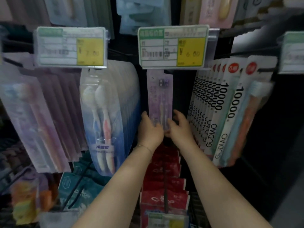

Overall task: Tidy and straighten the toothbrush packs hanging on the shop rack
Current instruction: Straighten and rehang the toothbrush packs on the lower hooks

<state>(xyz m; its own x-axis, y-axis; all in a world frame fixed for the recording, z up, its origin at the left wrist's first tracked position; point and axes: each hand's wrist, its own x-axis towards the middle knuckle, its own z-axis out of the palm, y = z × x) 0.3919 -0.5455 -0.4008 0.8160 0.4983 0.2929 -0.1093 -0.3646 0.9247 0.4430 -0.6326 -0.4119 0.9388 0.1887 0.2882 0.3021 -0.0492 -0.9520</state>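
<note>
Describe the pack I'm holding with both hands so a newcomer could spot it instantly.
Find the middle price tag reading 6.00 on yellow. Directly under it hangs a narrow lilac pack, its lower end held by the left hand and right hand. Its neighbours are blue two-brush packs leftward and white 10000 packs rightward; it is the purple one between.

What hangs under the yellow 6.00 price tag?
A purple toothbrush pack, its lower end held between the left hand and right hand. Any packs behind it are hidden, as is its bottom edge.
</note>
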